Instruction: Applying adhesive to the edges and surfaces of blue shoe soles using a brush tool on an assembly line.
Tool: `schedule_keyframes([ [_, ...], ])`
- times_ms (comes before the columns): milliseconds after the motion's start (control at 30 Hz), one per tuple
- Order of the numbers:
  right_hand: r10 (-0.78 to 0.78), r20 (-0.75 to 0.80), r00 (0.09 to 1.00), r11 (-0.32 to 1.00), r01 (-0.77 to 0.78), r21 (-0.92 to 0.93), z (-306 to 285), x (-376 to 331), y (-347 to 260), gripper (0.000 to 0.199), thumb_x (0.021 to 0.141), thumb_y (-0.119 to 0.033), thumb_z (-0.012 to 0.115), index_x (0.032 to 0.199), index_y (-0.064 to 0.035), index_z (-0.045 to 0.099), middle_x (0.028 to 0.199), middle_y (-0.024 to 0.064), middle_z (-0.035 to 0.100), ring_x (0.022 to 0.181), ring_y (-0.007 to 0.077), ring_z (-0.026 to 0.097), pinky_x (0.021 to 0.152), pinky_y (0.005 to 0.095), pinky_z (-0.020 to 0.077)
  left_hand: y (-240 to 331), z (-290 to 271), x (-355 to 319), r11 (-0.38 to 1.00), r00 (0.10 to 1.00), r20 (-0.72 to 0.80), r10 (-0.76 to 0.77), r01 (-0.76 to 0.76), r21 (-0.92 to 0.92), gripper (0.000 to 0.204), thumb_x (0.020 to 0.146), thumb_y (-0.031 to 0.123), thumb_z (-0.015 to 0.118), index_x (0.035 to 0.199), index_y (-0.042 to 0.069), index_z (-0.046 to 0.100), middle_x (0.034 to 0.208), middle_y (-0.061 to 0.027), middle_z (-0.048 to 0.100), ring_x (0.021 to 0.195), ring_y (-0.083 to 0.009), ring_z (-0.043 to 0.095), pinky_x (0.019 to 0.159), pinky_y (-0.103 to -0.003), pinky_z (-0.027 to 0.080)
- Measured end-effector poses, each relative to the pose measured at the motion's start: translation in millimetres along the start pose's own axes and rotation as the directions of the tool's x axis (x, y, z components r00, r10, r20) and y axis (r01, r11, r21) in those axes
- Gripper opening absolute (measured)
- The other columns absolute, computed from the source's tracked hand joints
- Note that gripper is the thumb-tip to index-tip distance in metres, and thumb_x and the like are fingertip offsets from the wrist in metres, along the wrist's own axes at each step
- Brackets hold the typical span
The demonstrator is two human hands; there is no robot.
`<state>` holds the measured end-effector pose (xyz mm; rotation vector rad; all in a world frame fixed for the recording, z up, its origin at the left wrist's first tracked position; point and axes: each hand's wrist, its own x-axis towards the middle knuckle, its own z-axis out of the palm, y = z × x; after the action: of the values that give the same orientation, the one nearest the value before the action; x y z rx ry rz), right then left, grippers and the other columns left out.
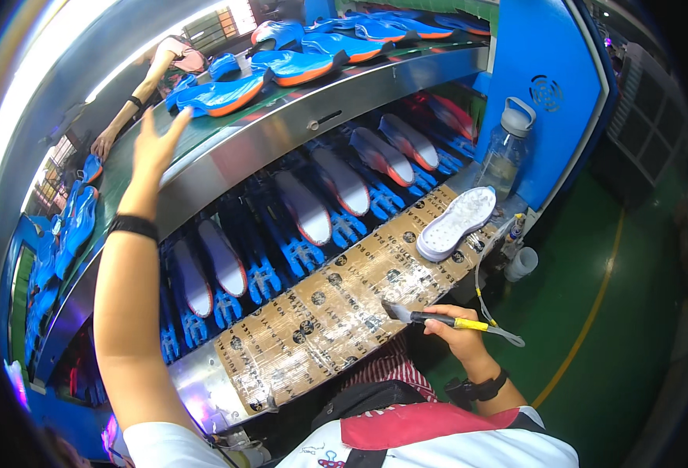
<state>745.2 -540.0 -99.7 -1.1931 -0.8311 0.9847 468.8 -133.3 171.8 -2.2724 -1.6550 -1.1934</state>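
My left hand [159,142] reaches up to the green conveyor belt, its fingers spread. The fingertips are beside the near end of a blue and orange shoe sole [221,95]; whether they touch it I cannot tell. Low on the right, my right hand [455,334] is closed round the handle of a brush [431,318], black with a yellow part and a thin pale cord at its end. The bristles hover over or rest on a taped cardboard sheet [313,327]. Farther along this sheet lies a white shoe sole [459,222], hollow side up.
Below the belt, upturned shoe uppers [301,207] with pale bottoms stand in a row among blue holders [305,256]. More blue soles [293,66] lie on the belt. A clear bottle [506,148] stands by the blue machine panel [547,47]. Across the belt, another person's arm [145,82] reaches down.
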Motion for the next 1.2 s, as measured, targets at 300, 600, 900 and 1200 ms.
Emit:
schedule_keyframes([
  [300,0.014,-0.191,0.981,1.000,-0.017,-0.014,-30,-21,-3,0.024,0.080,-0.005,0.069,0.102,0.0054,0.066,0.083,0.0103,0.069,0.071,0.0117,0.065,0.067,0.0223,0.0524,115,91,7,0.960,0.988,0.064,-0.139,0.119,0.252,0.111,0.061,0.072,0.068,0.148,0.026,0.018,0.143,-0.0288,0.028,0.133,-0.0466,0.027,0.101,-0.065,0.025],
  [600,0.016,-0.194,0.981,0.999,-0.023,-0.033,-41,-21,5,0.025,0.081,-0.004,0.068,0.103,0.0052,0.065,0.083,0.0093,0.069,0.071,0.0106,0.065,0.067,0.0222,0.0522,-13,63,48,0.954,0.986,0.000,-0.166,0.160,-0.254,0.095,0.068,0.040,0.064,0.147,0.011,0.022,0.138,-0.0276,0.039,0.125,-0.0346,0.044,0.099,-0.045,0.039],
  [900,0.044,-0.234,0.971,0.999,-0.049,-0.017,-47,-16,7,0.025,0.081,-0.006,0.069,0.103,0.0054,0.065,0.085,0.0095,0.069,0.072,0.0108,0.065,0.067,0.0220,0.0523,50,28,65,0.863,0.759,0.475,-0.446,0.506,0.003,0.116,0.062,0.081,0.057,0.150,0.018,0.016,0.153,-0.0216,0.012,0.130,-0.0552,0.025,0.096,-0.066,0.030],
  [1200,0.067,-0.320,0.945,0.997,-0.078,-0.021,-49,-23,13,0.023,0.079,-0.005,0.067,0.099,0.0051,0.067,0.079,0.0098,0.068,0.066,0.0134,0.065,0.065,0.0230,0.0525,14,60,108,0.849,0.765,0.460,-0.450,0.208,0.486,0.096,0.064,0.060,0.071,0.141,0.013,0.038,0.143,-0.0225,0.036,0.125,-0.0422,0.040,0.089,-0.058,0.041],
])
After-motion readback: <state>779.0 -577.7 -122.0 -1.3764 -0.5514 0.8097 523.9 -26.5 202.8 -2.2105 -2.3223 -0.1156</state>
